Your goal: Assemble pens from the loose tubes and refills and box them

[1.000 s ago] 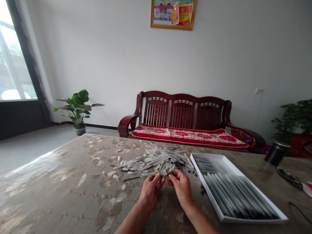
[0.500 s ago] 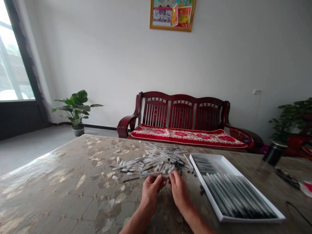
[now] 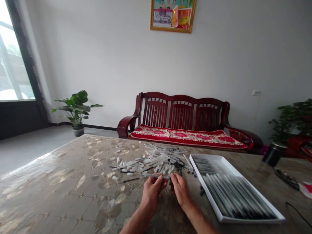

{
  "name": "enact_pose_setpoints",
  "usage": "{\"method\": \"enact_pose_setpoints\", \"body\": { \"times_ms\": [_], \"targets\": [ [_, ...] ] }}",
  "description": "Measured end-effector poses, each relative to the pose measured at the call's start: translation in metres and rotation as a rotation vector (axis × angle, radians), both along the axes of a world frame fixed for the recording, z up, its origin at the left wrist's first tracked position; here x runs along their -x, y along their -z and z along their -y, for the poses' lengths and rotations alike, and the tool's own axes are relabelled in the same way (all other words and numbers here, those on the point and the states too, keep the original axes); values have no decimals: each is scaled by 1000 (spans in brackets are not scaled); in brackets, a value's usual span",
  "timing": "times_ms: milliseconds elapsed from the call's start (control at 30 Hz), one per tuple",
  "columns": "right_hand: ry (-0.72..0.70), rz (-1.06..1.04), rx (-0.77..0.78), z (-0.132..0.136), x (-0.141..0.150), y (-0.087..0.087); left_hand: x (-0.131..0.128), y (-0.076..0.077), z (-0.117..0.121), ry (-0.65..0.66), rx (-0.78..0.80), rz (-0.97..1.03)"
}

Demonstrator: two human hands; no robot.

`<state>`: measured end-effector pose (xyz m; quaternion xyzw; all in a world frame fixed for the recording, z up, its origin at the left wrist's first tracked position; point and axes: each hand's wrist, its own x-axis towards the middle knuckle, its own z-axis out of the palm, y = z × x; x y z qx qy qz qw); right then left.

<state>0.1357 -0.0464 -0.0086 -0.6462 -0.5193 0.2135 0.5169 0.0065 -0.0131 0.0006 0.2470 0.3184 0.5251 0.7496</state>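
My left hand point(image 3: 151, 191) is closed around a thin white pen barrel point(image 3: 152, 175) that sticks out to the left. My right hand point(image 3: 180, 190) pinches at the barrel's right end, fingertips pressed together; what it holds there is too small to see. Both hands hover just above the table, in front of a loose pile of white pen parts point(image 3: 156, 159) with some black bits. To the right lies a white tray point(image 3: 226, 165) with several assembled pens in rows.
The table point(image 3: 73, 188) has a marbled brown top under a glossy cover. A black cup point(image 3: 274, 153), cables point(image 3: 289, 180) and a red-white item lie at the far right. Beyond stand a wooden bench point(image 3: 182, 113) with a red cushion and potted plants.
My right hand has closed in on the end of the barrel held by my left hand. The pile and the tray have not moved.
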Motion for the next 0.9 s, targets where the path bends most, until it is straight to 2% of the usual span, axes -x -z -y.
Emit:
{"method": "enact_pose_setpoints", "body": {
  "times_ms": [167,300,467,600,767,900],
  "targets": [
    [-54,54,-55,2,-1,0,0,1,0,6,-4,-5],
    [-35,15,47,3,0,-1,0,2,-1,23,-16,-25],
    [-42,75,-81,5,-1,-4,0,1,0,24,-30,-42],
    [-6,16,-17,5,-1,-3,0,1,1,44,-52,-63],
    [-51,44,-76,4,-1,-2,0,1,1,40,-52,-51],
    [-34,-7,10,3,-1,0,1,1,1,57,-68,-53]
  ]
}}
